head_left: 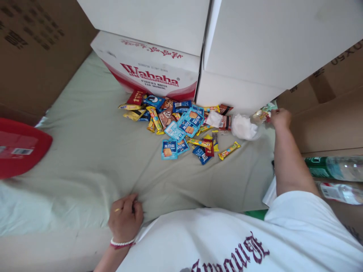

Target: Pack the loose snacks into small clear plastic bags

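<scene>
My right hand [280, 119] reaches out to the far right, its fingers closed on a crinkly clear plastic packet [260, 117] with some red and gold on it. Beside that packet lies a white, bunched-up plastic bag [244, 127]. My left hand [126, 217], with a ring and a bead bracelet, rests curled in a fist on the pale green sheet [93, 158] near its front edge. Between the hands and the boxes spreads a pile of small snacks: light blue sachets [187, 124], yellow-wrapped sticks [229, 150], brown packets [166, 118] and a red packet [136, 97].
A Wahaha water carton [153, 75] and white boxes [244, 90] stand behind the snacks. Brown cartons rise at the left [42, 49] and right [326, 121]. A red plastic object [22, 139] lies at the left edge. Plastic bottles [337, 168] are at the right.
</scene>
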The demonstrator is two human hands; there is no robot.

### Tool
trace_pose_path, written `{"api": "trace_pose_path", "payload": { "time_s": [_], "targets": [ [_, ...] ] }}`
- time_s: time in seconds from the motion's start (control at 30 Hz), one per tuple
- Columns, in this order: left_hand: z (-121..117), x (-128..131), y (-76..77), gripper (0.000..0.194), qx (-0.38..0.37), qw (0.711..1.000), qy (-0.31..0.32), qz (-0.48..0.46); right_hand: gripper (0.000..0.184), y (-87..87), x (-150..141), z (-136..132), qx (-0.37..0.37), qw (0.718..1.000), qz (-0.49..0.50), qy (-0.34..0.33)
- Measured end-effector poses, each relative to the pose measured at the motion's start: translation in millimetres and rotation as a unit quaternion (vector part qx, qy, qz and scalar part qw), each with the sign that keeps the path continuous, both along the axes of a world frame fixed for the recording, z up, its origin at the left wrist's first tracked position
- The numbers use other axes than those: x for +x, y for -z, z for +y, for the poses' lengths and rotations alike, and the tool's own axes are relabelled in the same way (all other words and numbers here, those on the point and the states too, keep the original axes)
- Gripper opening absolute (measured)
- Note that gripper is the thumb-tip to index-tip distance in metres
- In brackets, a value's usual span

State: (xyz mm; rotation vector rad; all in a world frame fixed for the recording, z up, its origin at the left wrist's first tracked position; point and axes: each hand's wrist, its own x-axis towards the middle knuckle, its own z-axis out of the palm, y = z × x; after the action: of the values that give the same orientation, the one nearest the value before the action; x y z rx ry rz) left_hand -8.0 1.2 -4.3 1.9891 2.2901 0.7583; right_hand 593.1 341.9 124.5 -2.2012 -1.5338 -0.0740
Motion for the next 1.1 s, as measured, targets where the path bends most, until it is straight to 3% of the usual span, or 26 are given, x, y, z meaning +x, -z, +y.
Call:
{"api": "trace_pose_path", "payload": {
  "time_s": [0.07,0.17,0.27,0.37,0.43,0.5,0.6,0.73,0.87,0.97,1.03,1.1],
  "targets": [
    [-0.4,-0.3,2.0,0.020,-0.004,1.000,-0.004,-0.010,0.036,-21.2,-20.0,-10.5,0.025,0.999,-0.019,-0.008],
    [0.6,0.2,4.1,0.020,-0.005,1.000,0.002,-0.013,0.027,-31.5,-77.6,-17.9,-0.015,0.985,-0.010,-0.171],
    [3.3,1.7,1.0,0.019,-0.002,0.999,0.008,-0.032,0.022,-12.5,-153.3,-11.8,-0.107,0.940,-0.017,-0.323],
    [2.6,1.1,-9.6,0.019,-0.009,0.995,0.016,-0.093,0.018,14.8,-213.4,-0.2,-0.160,0.938,-0.065,-0.300],
    [-2.3,-0.7,-19.5,0.020,-0.015,0.987,0.010,-0.157,0.014,24.5,-233.2,0.7,-0.168,0.943,-0.080,-0.275],
    [-9.5,-1.5,-29.6,0.020,-0.011,0.976,-0.017,-0.218,0.017,24.4,-237.7,-10.6,-0.144,0.948,-0.078,-0.274],
    [-14.3,3.9,-42.3,0.018,-0.013,0.952,-0.041,-0.303,0.019,13.6,-229.6,-47.9,-0.051,0.953,-0.050,-0.295],
    [8.9,25.5,-56.9,0.019,-0.070,0.913,0.044,-0.400,0.015,10.5,-224.1,-83.8,0.016,0.950,-0.003,-0.313],
    [45.3,49.1,-73.9,0.017,-0.076,0.889,0.150,-0.425,0.017,34.7,-230.6,-51.4,-0.028,0.979,0.007,-0.202],
    [54.4,54.1,-82.2,0.016,-0.075,0.879,0.202,-0.425,0.013,46.5,-232.5,-18.6,-0.076,0.984,0.028,-0.160],
    [49.9,50.5,-79.8,0.016,-0.077,0.878,0.192,-0.432,0.009,44.5,-232.2,-17.6,-0.058,0.984,0.048,-0.159],
    [41.3,45.9,-71.2,0.015,-0.087,0.873,0.146,-0.458,0.017,37.9,-233.3,-39.5,0.007,0.977,0.103,-0.184]
  ]
}}
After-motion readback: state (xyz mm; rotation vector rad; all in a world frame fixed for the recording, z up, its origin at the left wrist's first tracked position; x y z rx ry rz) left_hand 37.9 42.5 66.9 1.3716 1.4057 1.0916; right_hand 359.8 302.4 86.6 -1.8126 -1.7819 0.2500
